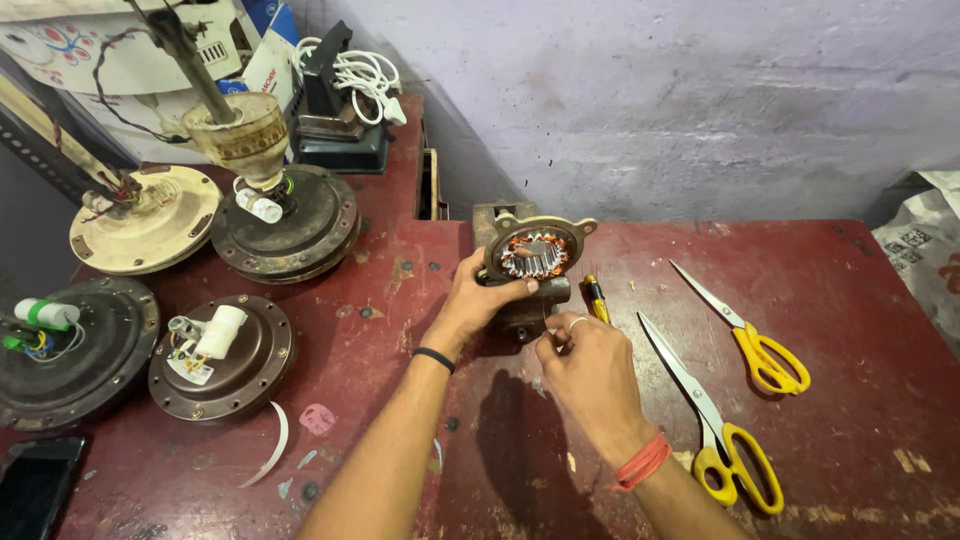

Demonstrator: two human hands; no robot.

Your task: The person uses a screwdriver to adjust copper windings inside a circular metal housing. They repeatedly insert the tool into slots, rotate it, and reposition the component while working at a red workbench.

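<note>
A: Where's the stator [534,254] sitting?

B: On the vise [520,300], mid-table. Left hand [478,298] is gripping its rim, steadying it upright.

A: Right hand [590,362]?

B: Just below the vise, fingers pinching something thin, probably wire. Two yellow scissors [745,345] are lying right of the vise, within reach.

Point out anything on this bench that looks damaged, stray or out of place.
The red table has chipped, worn paint. A curled white strip and small scraps lie loose beside a brown fan motor, whose wires hang exposed. The left hand holds a small stator; nothing looks spilled.
</note>
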